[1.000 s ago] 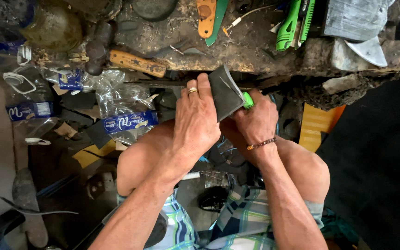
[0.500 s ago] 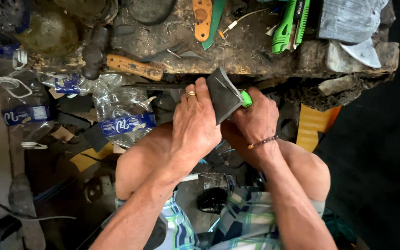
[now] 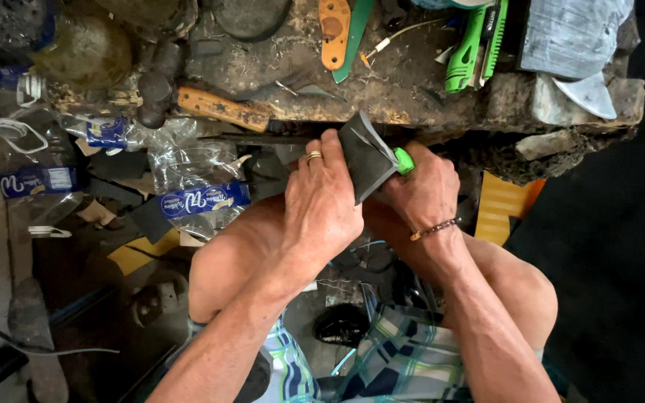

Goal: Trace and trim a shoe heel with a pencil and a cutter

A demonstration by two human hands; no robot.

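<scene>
Just before the worn tabletop (image 3: 412, 97), the left hand (image 3: 322, 205) grips a dark leather piece (image 3: 363, 157) and the right hand (image 3: 423, 194) clenches a green-handled cutter (image 3: 404, 160) against it, so firm holding and short, controlled cuts seem wise.

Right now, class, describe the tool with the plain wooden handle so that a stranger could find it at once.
Start at the dirty workbench across the top. On its front edge, left of the left hand, lies the wooden-handled tool, pointing sideways. Unlike the green-handled tools further right, its handle is bare brown wood.
</scene>
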